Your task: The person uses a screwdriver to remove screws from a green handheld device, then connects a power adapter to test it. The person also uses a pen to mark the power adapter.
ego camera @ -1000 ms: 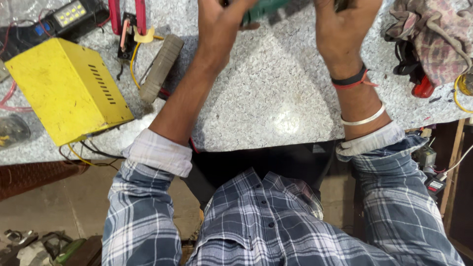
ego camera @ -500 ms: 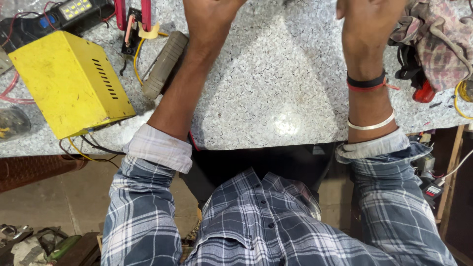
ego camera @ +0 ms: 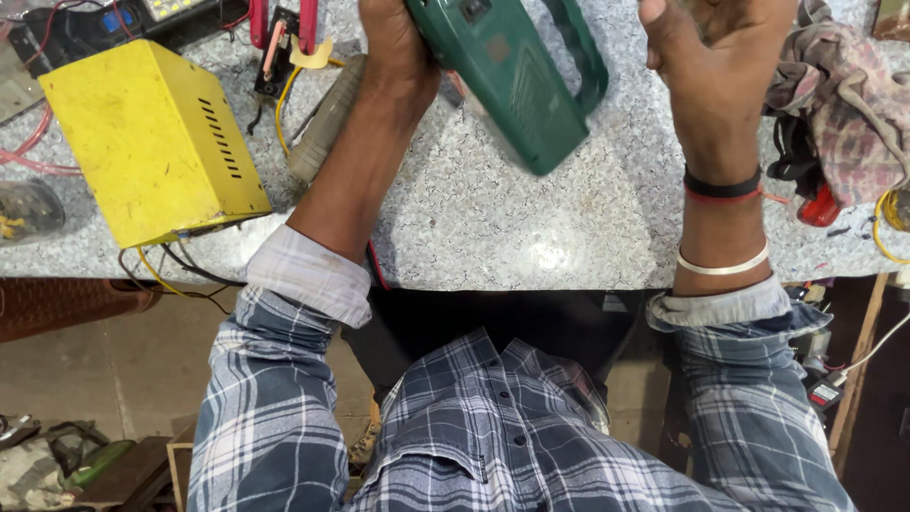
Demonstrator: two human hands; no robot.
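A yellow box with vent slots is seen at the upper left of the frame, set on the speckled bench. Wires are routed out from under its lower edge. Red-handled pliers are located at the top edge, right of the box, and a grey cylinder is laid just beside the left forearm.

The left hand is positioned at the top centre and is closed against the left side of the green tool; the fingers are cut off by the frame edge, so the exact grip cannot be told. The tool is held tilted above the bench, its looped handle turned to the right, and its outline is blurred.

The right hand is shown open at the upper right, palm exposed, apart from the tool. A black band and a white bangle are worn on that wrist. A checked rag is piled at the far right.
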